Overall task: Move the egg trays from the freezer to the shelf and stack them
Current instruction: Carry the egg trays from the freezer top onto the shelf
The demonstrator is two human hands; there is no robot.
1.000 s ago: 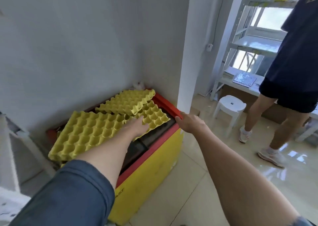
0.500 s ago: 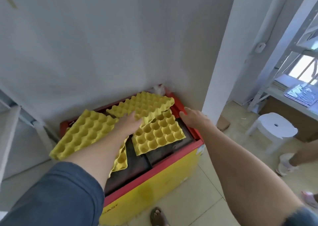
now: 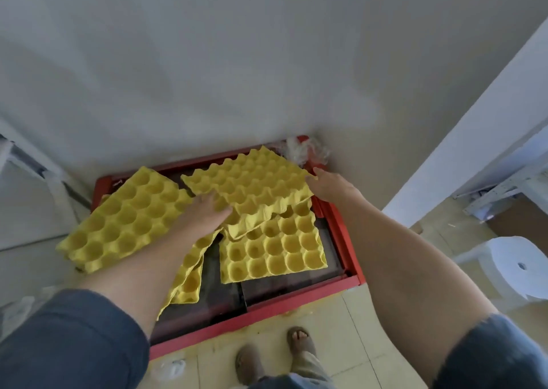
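Note:
Several yellow egg trays lie scattered on the dark glass lid of a red-rimmed chest freezer point(image 3: 350, 240). The top tray point(image 3: 252, 181) sits tilted at the back, overlapping a flat tray point(image 3: 272, 249) at the front right. A large tray point(image 3: 124, 219) overhangs the freezer's left end, and another tray point(image 3: 189, 273) shows partly under my left forearm. My left hand point(image 3: 207, 213) rests on the top tray's near-left edge, fingers laid across its cups. My right hand point(image 3: 329, 185) touches that tray's right corner with straight fingers.
The freezer stands in a corner against a grey wall. A white fluffy wad point(image 3: 305, 151) lies at its back right corner. A white stool point(image 3: 510, 267) and a metal shelf frame point(image 3: 504, 187) are to the right, a white rack point(image 3: 29, 166) to the left. My sandalled feet point(image 3: 299, 341) are on the tiled floor.
My right hand went from the freezer's front right rim up to the top tray's right corner. My left hand slid from the front tray to the top tray. The view tilted down and closer.

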